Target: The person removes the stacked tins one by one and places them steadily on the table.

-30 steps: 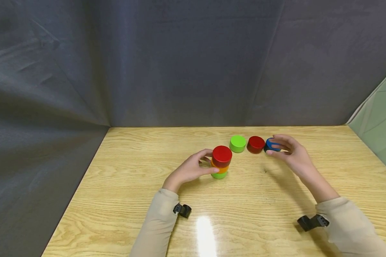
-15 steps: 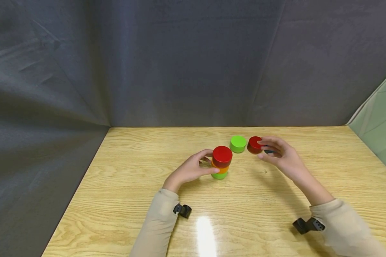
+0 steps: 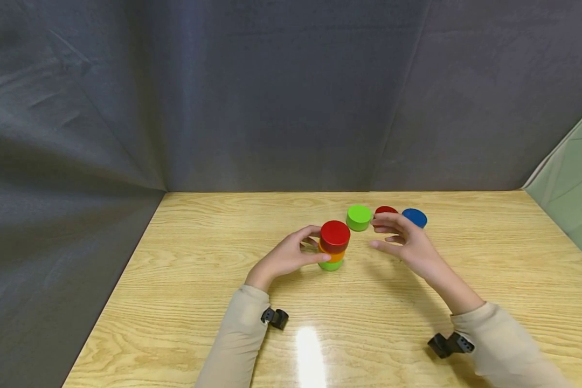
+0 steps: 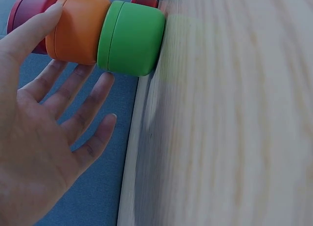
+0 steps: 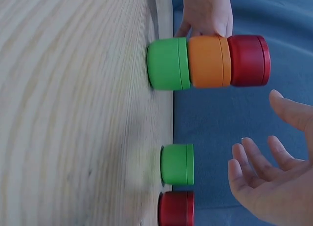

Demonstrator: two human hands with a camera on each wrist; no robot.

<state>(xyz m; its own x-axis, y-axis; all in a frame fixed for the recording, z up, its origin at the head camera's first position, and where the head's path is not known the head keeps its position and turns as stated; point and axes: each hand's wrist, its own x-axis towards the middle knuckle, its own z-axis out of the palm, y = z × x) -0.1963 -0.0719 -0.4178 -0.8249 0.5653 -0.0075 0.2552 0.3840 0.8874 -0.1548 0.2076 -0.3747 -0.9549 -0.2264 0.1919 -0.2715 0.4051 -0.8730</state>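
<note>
Now the left hand (image 3: 283, 257) touches the stack of 3 blocks (image 3: 333, 245) with straight fingers, while the open right hand (image 3: 407, 245) hovers just beside it, holding nothing, above the worktop (image 3: 184, 280).

looks like a staged recording booth or lab setup: dark cloth backdrop (image 3: 291, 91) hung on all sides of a bare wood-grain surface (image 3: 184, 280).
</note>
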